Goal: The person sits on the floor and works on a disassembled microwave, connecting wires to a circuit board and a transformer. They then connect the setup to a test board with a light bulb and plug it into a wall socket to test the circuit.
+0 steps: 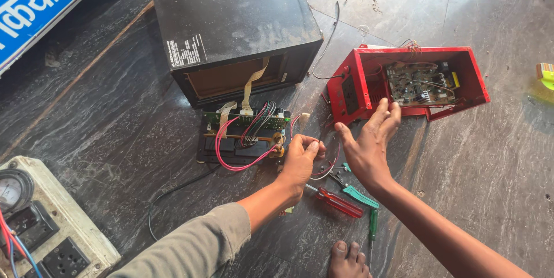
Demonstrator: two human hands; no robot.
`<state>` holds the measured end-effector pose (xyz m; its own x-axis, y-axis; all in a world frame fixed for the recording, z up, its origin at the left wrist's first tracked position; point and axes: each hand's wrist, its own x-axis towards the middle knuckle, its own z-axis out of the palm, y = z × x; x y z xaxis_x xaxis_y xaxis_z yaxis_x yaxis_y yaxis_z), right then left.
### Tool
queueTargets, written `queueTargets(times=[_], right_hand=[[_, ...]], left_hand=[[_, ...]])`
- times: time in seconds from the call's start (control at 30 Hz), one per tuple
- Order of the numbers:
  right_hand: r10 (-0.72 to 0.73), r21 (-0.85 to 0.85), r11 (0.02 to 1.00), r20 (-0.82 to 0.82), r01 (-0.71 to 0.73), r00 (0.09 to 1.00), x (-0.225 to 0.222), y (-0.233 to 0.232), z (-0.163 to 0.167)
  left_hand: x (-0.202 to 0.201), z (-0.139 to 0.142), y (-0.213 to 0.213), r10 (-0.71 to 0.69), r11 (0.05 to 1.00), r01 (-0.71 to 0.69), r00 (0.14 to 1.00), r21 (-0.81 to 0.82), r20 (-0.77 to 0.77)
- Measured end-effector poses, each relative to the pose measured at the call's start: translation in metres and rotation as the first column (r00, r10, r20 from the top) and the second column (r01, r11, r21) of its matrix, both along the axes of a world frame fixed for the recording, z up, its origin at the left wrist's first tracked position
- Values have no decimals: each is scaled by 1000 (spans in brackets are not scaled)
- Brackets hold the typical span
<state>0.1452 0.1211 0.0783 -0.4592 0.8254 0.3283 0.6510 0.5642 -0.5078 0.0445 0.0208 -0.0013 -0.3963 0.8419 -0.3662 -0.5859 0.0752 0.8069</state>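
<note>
The black case [231, 18] lay on the floor [115, 116], its front panel [245, 133] pulled out before it on ribbon cables and red wires [222, 151]. Right of it sat the red box [407, 79] with its board bared. The left hand [300, 159] had its fingers closed on thin wires by the panel — a hard tug could have torn a joint. The right hand [369, 145] hovered open, holding nothing, near the box. The screwdrivers [340, 202] lay below the hands, close enough to be knocked.
</note>
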Motion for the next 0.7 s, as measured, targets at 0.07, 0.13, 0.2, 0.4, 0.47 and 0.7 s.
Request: queueTargets(times=[0.07,0.13,0.2,0.4,0.47,0.7], right_hand=[[7,40,999,48,-9,999,2,-10,7],[13,-139,990,4,-13,1000,-1,-15,9],[5,-504,861,-127,-68,992,-6,-11,10],[-18,-839,401,-407,-367,913,-5,10,3],[-49,-841,405,-412,-359,910,-5,13,2],[37,-736,569,-422,-366,906,-1,18,3]], left_hand=[[1,-2,2,15,1000,-15,999,-1,31],[1,-3,5,15,1000,-16,999,25,36],[0,-2,8,10,996,-12,1000,85,20],[4,-3,-1,-60,994,57,998,93,32],[1,-2,2,-32,997,29,999,71,35],[-30,10,3,-123,992,107,888,-62,-444]])
